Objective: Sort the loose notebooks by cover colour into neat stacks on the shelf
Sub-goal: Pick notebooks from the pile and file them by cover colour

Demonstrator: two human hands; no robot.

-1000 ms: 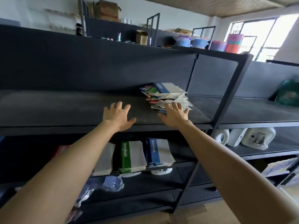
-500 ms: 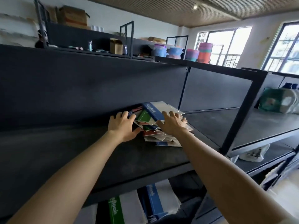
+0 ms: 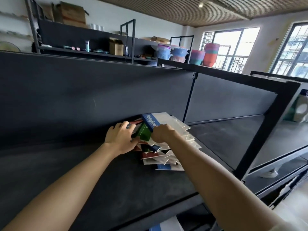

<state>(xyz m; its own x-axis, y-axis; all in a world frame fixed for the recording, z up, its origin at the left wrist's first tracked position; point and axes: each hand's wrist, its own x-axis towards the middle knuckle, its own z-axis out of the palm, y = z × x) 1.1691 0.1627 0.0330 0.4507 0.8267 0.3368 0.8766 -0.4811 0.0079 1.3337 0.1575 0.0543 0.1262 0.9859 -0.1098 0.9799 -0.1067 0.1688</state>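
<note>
A messy pile of notebooks [image 3: 164,154] with blue, green, red and white covers lies on the dark shelf [image 3: 108,177], against its back panel. On top sits a blue-spined notebook [image 3: 160,120] printed "NoteBook". My right hand [image 3: 162,135] curls over that top notebook's near edge and grips it. My left hand [image 3: 120,137] rests on the pile's left side, fingers around a green notebook [image 3: 144,133] and the covers under it. The lower notebooks fan out towards me, partly hidden by my hands.
A black upright post [image 3: 260,130] divides this shelf from the bay to the right. A packaged item [image 3: 298,109] sits at the far right. Boxes and coloured tubs [image 3: 211,54] line the high shelves behind. A blue notebook [image 3: 156,228] shows on the shelf below.
Both hands went from flat on the shelf front up onto the pile and closed on notebooks. The camera moved closer and tilted upward.
</note>
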